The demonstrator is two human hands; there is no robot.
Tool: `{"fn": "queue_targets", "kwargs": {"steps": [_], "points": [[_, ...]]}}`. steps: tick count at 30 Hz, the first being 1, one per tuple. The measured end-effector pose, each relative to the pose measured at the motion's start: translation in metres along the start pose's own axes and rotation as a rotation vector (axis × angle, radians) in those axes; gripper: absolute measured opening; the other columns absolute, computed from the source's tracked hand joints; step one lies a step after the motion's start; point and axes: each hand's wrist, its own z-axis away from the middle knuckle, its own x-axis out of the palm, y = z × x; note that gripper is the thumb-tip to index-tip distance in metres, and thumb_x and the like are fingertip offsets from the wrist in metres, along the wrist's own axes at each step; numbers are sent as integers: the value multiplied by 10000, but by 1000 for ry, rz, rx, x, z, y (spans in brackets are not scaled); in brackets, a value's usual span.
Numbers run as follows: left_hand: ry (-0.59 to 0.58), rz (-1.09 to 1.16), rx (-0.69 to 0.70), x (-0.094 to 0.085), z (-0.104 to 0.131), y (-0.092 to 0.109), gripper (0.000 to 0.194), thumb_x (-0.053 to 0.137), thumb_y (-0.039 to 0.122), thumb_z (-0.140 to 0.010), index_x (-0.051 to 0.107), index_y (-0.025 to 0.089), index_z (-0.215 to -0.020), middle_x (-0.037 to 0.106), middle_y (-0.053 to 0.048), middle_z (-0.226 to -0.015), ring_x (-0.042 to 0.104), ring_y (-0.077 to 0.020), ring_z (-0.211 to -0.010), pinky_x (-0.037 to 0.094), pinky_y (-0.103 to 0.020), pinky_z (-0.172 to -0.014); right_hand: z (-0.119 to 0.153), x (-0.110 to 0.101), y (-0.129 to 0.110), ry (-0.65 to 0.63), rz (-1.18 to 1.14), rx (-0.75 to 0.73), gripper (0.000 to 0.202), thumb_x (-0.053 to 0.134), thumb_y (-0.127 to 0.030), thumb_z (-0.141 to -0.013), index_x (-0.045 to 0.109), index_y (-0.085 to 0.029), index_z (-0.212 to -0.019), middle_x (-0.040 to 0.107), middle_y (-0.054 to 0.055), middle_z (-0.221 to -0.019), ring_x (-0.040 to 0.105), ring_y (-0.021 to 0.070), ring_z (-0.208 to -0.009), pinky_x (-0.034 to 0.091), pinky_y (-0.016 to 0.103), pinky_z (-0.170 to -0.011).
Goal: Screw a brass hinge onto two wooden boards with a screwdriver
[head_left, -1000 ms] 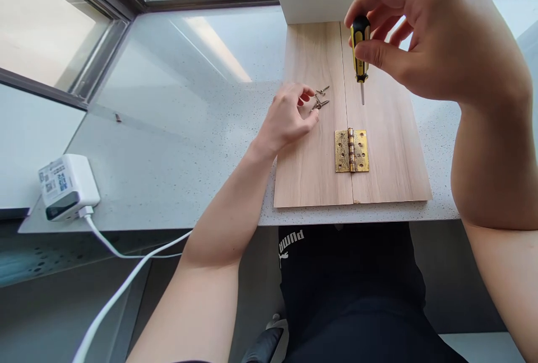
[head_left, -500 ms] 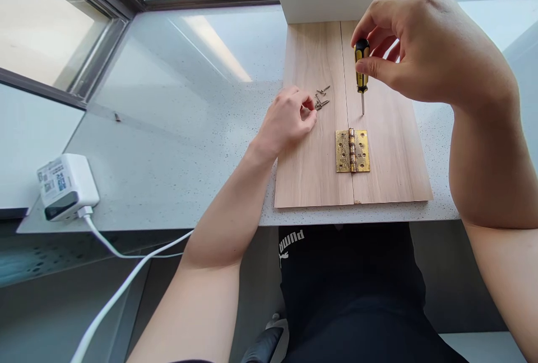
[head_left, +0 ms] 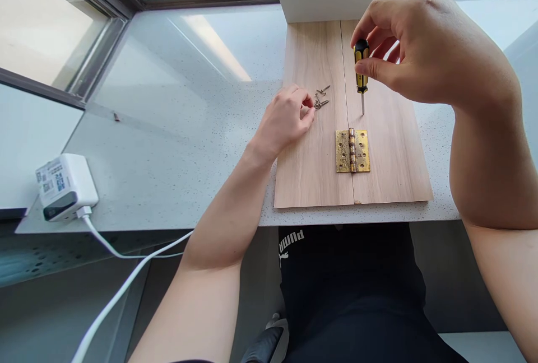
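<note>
Near the gold hinge (head_left: 352,151), right hand (head_left: 428,52) pinching a screwdriver (head_left: 362,80), closer than before, left hand (head_left: 286,113) beside screws (head_left: 322,104), can't tell its grip.

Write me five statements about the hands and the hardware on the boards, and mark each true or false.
1. The right hand holds the screwdriver. True.
2. The screwdriver's tip points up, away from the boards. False: it points down, toward the boards.
3. The hinge lies across the seam between the two boards. True.
4. The hinge is folded shut. False: it lies opened out, one leaf on each side of the seam.
5. The left hand is beside the screws. True.
</note>
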Motion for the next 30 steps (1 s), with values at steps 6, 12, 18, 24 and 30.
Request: {"fn": "queue_targets", "kwargs": {"steps": [6,12,18,24,30], "points": [[0,1,0,-11,1,18,76,781,298,-1137,738,265,-1083,795,-105,-1123,787,-320,-1139,710,-489,-1063,1,-4,-5,-5,17,10,201,859,-210,-846,731,-341,-930,894,-36,-918,775,232,-715,637,513,-1111],[-165,164,51,-22,3,44,30,799,261,-1117,795,233,-1122,847,-88,-1122,833,-284,-1071,742,-489,-1031,0,-3,-1,-3,12,-25,194,836,-198,-847,737,-335,-943,894,-45,-941,802,219,-751,583,519,-1221],[-381,334,95,-24,4,50,66,851,312,-1088,841,250,-1066,873,-60,-1067,857,-274,-1050,768,-503,-1037,1,-3,-5,-12,35,24,181,855,-256,-831,730,-346,-926,884,-41,-920,779,242,-724,624,519,-1021],[-458,331,102,-21,3,47,100,900,340,-1064,869,248,-1037,889,-55,-1023,866,-257,-1009,769,-445,-991,1,-2,-5,-32,47,9,170,842,-291,-843,716,-352,-939,856,-39,-894,775,242,-724,606,504,-986],[-478,336,120,-17,2,43,117,909,359,-1063,886,245,-1047,889,-59,-1022,860,-256,-982,769,-452,-968,-1,-7,-6,-63,43,43,170,843,-311,-839,714,-353,-942,876,-25,-938,790,256,-756,585,512,-909]]}}
